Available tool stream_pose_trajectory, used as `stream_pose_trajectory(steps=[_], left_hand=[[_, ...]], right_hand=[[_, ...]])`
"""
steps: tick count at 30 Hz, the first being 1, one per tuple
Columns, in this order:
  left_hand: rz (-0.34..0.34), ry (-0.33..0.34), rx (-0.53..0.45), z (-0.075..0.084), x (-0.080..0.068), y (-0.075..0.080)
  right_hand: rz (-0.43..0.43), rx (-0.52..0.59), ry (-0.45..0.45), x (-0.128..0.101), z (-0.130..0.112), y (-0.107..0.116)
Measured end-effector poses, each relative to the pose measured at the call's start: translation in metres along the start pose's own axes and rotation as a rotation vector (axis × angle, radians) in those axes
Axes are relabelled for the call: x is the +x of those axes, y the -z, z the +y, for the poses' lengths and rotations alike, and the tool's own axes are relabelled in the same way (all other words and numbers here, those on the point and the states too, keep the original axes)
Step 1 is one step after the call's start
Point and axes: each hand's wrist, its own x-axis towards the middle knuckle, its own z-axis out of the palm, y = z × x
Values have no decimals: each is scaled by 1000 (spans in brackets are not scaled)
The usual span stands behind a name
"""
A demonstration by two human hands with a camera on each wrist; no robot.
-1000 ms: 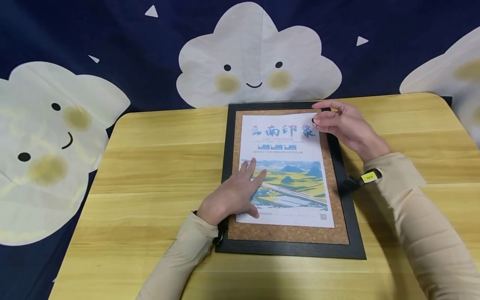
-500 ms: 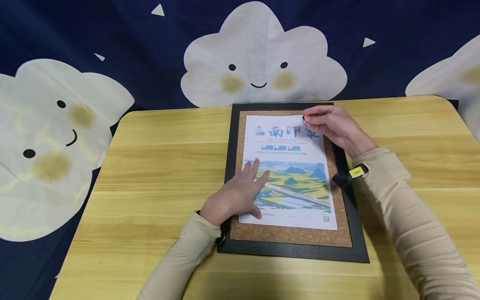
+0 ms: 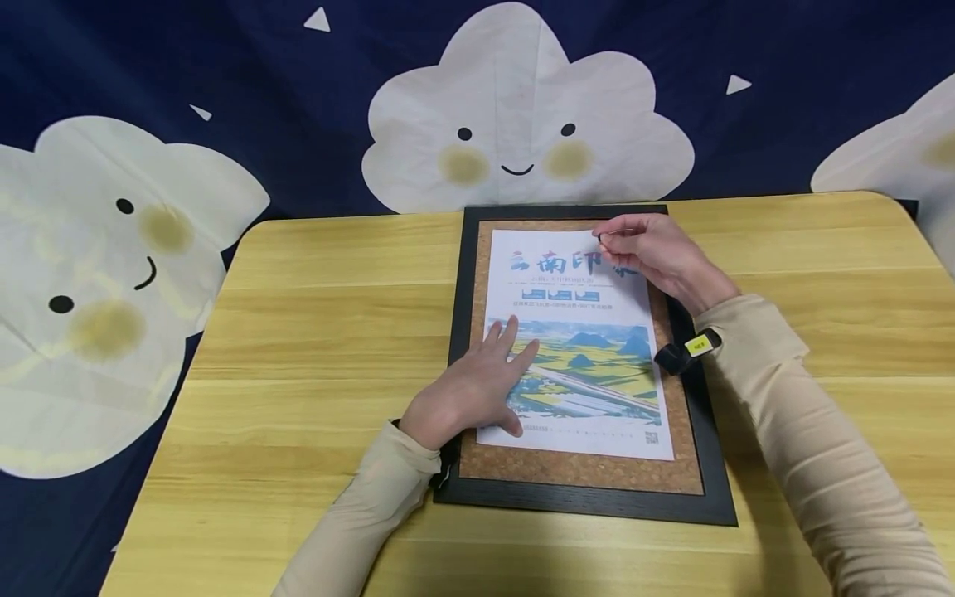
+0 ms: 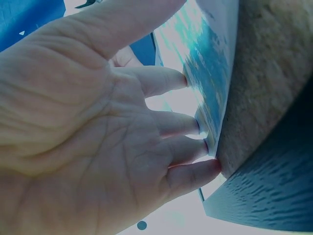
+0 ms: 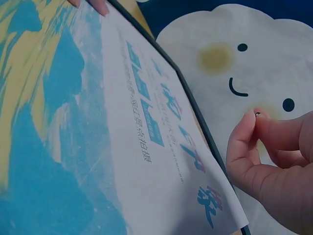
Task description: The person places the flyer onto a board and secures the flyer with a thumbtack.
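Observation:
A printed poster (image 3: 567,298) with a landscape and large Chinese characters lies on a black-framed cork board (image 3: 582,468). My left hand (image 3: 473,385) rests with spread fingers on the poster's left side; in the left wrist view its fingertips (image 4: 194,125) meet the paper near its edge. Over the upper right of the poster, my right hand (image 3: 660,253) pinches a small black pushpin (image 3: 600,238) between thumb and index finger. Most of the pin (image 5: 257,114) is hidden by the fingertips. The right hand covers part of the last character and the poster's top right corner.
The board lies on a wooden table (image 3: 313,356), its far edge near a dark blue curtain (image 3: 313,108) printed with smiling clouds. A black strap (image 3: 675,358) on the right wrist hangs over the board's right side.
My right hand has moved left along the poster's top edge, from the right corner inward, still pinching the pushpin. The left hand stays on the poster. The head view has shifted slightly.

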Motion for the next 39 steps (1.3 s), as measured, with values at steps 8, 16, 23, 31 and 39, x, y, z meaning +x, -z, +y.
stream_pose_trajectory(steps=[8, 16, 23, 31, 39], left_hand=[[6, -11, 10, 1, 0, 0], [-1, -4, 13, 1, 1, -1], [4, -5, 7, 1, 0, 0], [2, -4, 15, 1, 1, 0], [4, -6, 18, 1, 0, -1]], right_hand=[[7, -20, -8, 7, 1, 0], [17, -58, -2, 16, 5, -2], [30, -125, -8, 23, 7, -3], [72, -221, -44, 32, 9, -8], [72, -324, -67, 40, 7, -12]])
